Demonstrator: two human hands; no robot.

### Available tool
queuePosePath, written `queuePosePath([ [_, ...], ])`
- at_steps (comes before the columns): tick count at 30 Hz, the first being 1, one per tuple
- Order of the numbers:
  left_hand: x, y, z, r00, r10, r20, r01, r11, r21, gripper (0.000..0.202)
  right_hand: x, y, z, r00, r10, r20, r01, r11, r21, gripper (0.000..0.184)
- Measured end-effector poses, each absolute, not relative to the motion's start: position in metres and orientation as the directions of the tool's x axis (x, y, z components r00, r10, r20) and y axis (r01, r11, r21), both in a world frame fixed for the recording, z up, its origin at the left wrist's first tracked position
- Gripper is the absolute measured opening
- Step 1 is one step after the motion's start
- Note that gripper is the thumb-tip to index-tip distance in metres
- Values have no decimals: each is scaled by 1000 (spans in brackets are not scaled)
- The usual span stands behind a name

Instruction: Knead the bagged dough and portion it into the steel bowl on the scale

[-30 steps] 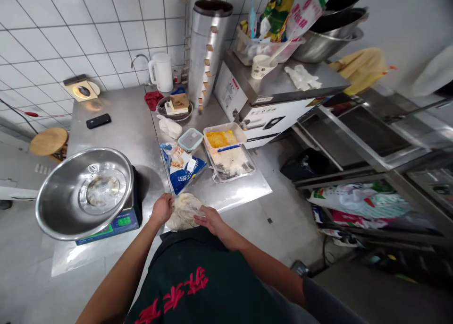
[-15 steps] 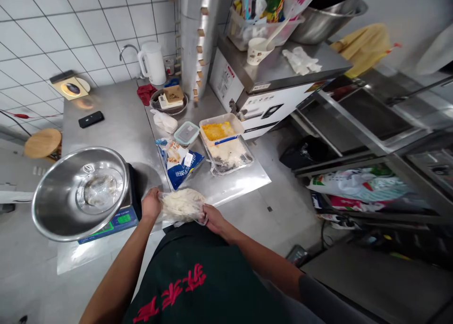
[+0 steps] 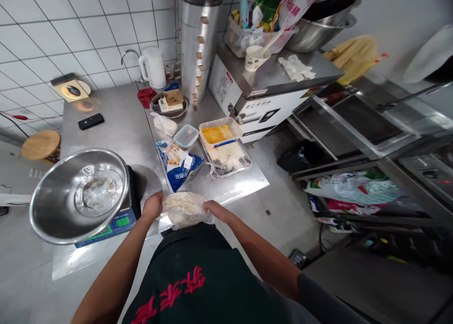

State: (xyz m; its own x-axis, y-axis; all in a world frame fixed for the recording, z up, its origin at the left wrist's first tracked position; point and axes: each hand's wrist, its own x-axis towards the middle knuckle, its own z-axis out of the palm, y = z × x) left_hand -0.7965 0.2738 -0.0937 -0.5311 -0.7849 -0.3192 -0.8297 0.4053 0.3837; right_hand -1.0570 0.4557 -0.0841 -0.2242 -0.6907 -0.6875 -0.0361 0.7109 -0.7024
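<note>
A clear plastic bag of pale dough (image 3: 186, 209) is at the table's front edge, close against my dark apron. My left hand (image 3: 153, 206) grips the bag's left side, fingers closed. On the other side my right hand (image 3: 215, 210) pinches the bag's right edge. Just beyond the dough lies a blue and white printed packet (image 3: 182, 166). To the left, a large steel bowl (image 3: 42, 196) with crumpled clear plastic inside sits tilted on a blue digital scale (image 3: 123, 221).
Farther back are a lidded container (image 3: 186, 136), a tub of orange food (image 3: 221, 131), a tray of white powder (image 3: 230, 157) and a white pitcher (image 3: 154, 68). A black phone (image 3: 91, 121) lies at the left. A white-fronted appliance (image 3: 269, 111) stands at the back right.
My right hand has shifted slightly up and right along the bag's edge. The bag has turned a little, its dough more bunched. The view has tilted slightly.
</note>
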Motion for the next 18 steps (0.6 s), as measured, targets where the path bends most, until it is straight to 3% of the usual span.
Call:
queuePosePath([
  [4, -813, 295, -93, -582, -766, -274, -795, 466, 388, 35, -1049, 410, -80, -358, -749, -558, -377, 663, -647, 27],
  [7, -830, 307, -99, -618, -731, -290, -773, 499, 391, 35, -1039, 382, -77, -346, -802, -487, -509, 597, -620, 34],
  [10, -837, 312, -110, -602, -715, -355, -795, 493, 354, 34, -1032, 368, -80, -294, -817, -496, -563, 567, -602, 34],
  [14, -832, 316, -116, -630, -662, -406, -777, 537, 329, 57, -1034, 369, -93, -305, -817, -490, -600, 564, -567, 34],
  [18, -838, 316, -110, -794, -508, -335, -608, 686, 400, 39, -1041, 378, -108, -365, -810, -459, -556, 585, -590, 23],
])
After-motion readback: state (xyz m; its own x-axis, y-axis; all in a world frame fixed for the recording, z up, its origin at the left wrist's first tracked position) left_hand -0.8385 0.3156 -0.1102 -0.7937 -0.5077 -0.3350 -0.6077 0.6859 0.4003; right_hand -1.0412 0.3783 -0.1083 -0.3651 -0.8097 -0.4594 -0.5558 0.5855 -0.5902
